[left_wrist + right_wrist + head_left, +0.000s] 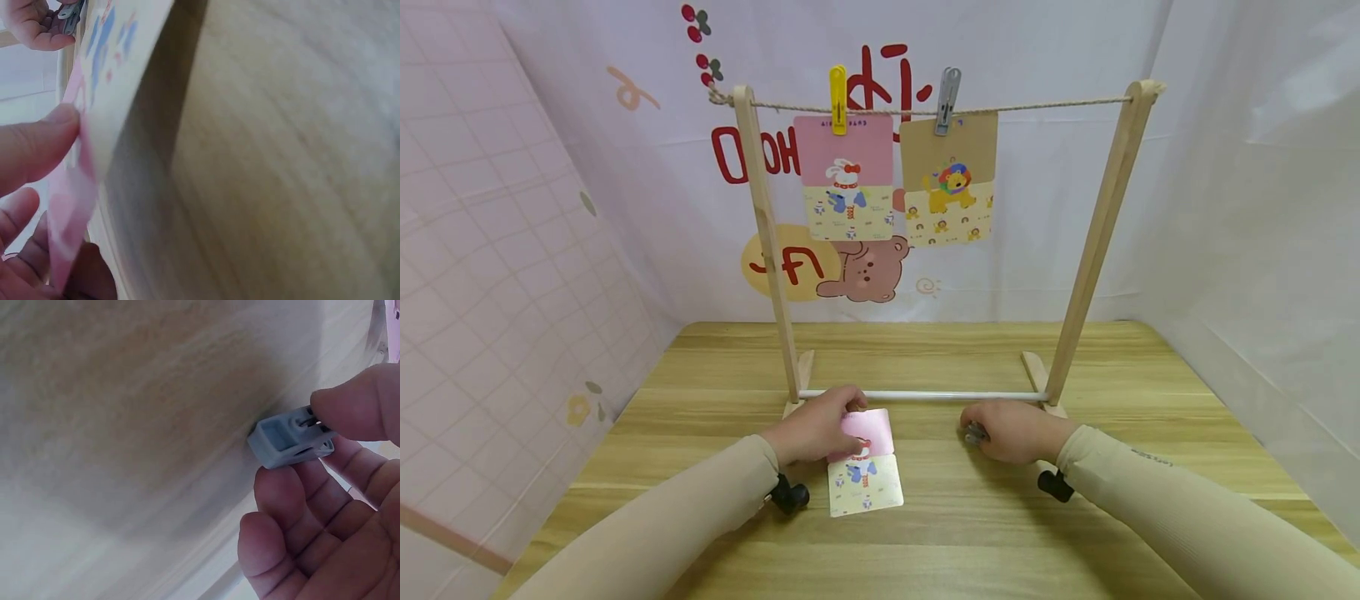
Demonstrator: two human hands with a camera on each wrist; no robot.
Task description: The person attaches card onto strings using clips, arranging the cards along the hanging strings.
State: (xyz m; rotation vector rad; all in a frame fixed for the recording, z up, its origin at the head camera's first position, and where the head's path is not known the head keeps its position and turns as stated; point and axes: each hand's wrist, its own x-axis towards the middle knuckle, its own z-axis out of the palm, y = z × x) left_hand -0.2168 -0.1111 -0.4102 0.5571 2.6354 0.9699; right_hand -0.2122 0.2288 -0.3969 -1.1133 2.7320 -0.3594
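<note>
A wooden table (970, 533) stands before pink and white backdrop sheets. Just beyond both hands stands a wooden drying rack (767, 250), two cards pegged to its string. The left hand (817, 427) pinches a pink rabbit card (863, 475), thumb on its raised edge. The right hand (1015, 430), fingers curled, pinches a grey clothespin (289, 437) against the table.

Glossy paper card (865, 475); grey plastic peg (289, 437); matt wood table (970, 517).

Red mirrored lettering is showing on the backdrop (1000, 50) behind the wooden rack (765, 242), legible only as reversed "HO" shapes left of the pink hanging card (844, 175); small print atop that card is staying unreadable.
</note>
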